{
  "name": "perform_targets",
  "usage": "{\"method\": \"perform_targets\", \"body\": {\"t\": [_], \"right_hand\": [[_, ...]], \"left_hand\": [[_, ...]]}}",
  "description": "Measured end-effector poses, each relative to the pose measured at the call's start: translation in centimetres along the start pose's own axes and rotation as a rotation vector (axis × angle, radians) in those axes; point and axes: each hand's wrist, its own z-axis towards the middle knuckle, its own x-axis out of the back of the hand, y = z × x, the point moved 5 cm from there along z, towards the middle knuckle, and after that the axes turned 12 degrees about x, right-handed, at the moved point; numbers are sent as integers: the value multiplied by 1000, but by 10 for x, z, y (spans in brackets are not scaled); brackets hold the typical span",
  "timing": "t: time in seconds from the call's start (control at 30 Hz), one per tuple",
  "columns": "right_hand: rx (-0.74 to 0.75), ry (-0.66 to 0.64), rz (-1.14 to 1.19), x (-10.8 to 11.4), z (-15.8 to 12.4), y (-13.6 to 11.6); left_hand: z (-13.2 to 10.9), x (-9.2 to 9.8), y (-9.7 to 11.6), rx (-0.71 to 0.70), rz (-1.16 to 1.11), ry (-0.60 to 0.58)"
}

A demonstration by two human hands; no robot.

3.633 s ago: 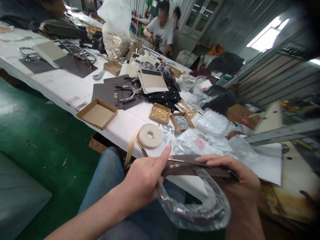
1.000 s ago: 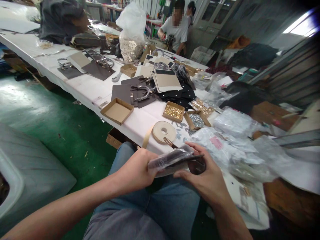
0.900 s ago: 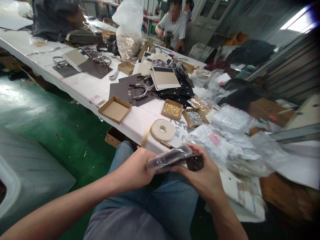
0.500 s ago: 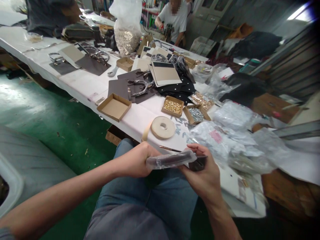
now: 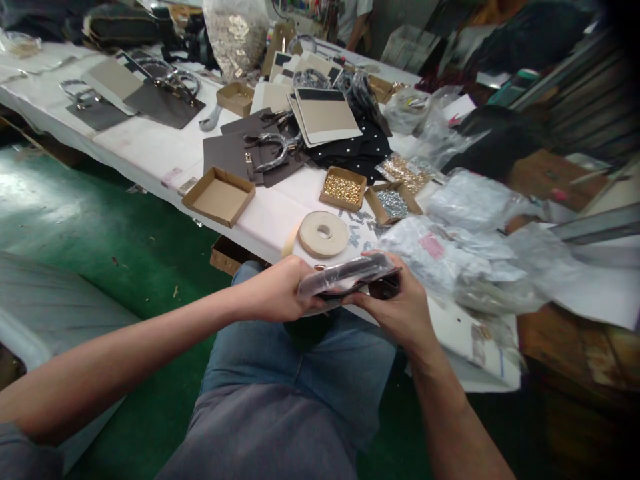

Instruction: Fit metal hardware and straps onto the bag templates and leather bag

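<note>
In the head view, a dark brown bag panel (image 5: 386,285) with a plastic-wrapped handle (image 5: 345,272) is held over the lap, just off the near edge of the worktop (image 5: 273,212). The handle's near end is gripped by the left hand (image 5: 285,291), whose fingers are closed around it. The panel is pinched by the right hand (image 5: 407,307), with the thumb placed below and the other fingers clamped on its far side; how far the fingers are wrapped behind the panel cannot be told.

Just beyond the hands, a roll of beige tape (image 5: 324,247) is laid flat, its loose strip (image 5: 290,241) draped at the worktop's edge. Flat metal clips (image 5: 356,230) are scattered beside the roll. Farther back, gold-coloured fittings (image 5: 343,189) and silver-coloured fittings (image 5: 391,203) are kept in two small cardboard boxes, with a shallow cardboard tray (image 5: 219,193) set to their left. Behind the tray, more brown bag panels (image 5: 227,160) are spread near a stack of beige boards (image 5: 327,117). White plastic packages (image 5: 445,257) marked by a pink label (image 5: 433,245) are heaped on the right
</note>
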Motion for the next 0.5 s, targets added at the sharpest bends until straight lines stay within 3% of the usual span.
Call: {"method": "perform_targets", "body": {"t": [0.1, 0.17, 0.23, 0.33, 0.4, 0.5], "right_hand": [[-1, 29, -5, 2, 2, -1], [1, -5, -20, 10, 2, 0], [-5, 22, -78, 32, -1, 11], [-38, 153, -336, 83, -17, 49], [-66, 155, -549, 110, -31, 85], [-90, 97, -701, 132, -50, 135]], "left_hand": [[2, -7, -16, 50, -128, 39], [-3, -12, -40, 207, -275, 13], [-15, -11, -66, 406, -421, 29], [-36, 2, -90, 528, -526, 107], [-45, 12, -95, 530, -556, 115], [-47, 19, -95, 505, -586, 90]]}}
